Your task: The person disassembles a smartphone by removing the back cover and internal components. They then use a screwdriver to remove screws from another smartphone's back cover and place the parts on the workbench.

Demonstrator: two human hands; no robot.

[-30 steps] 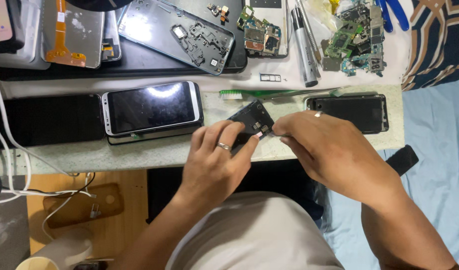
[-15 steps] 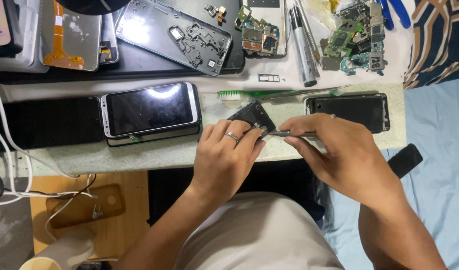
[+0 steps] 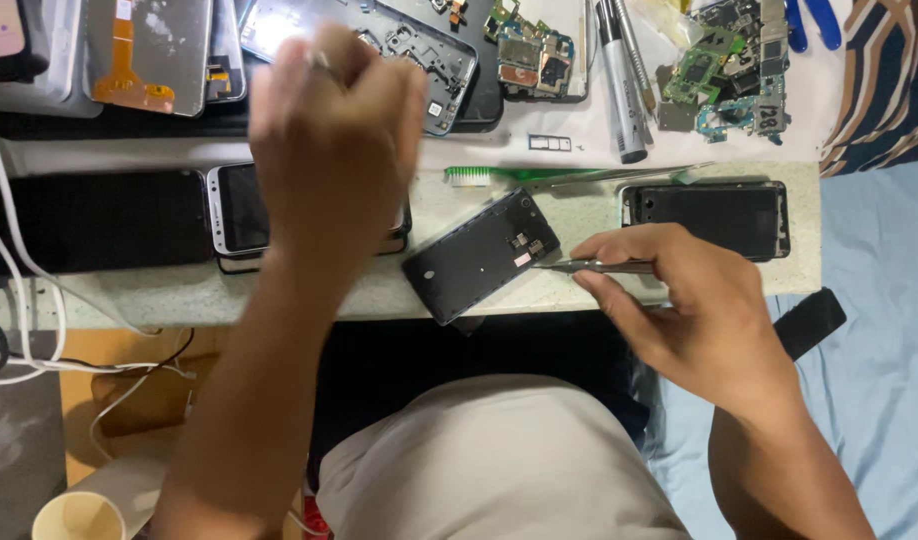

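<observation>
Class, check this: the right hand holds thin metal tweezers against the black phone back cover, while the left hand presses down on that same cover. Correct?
Not quite. In the head view the left hand is raised and blurred above the white-framed phone, off the black phone back cover. The right hand does hold thin metal tweezers against it.

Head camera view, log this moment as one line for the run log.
left hand: raised, blurred, closed, nothing seen held | right hand: holds tweezers | tweezers tip: at black phone back | phone back: on bench edge
</observation>
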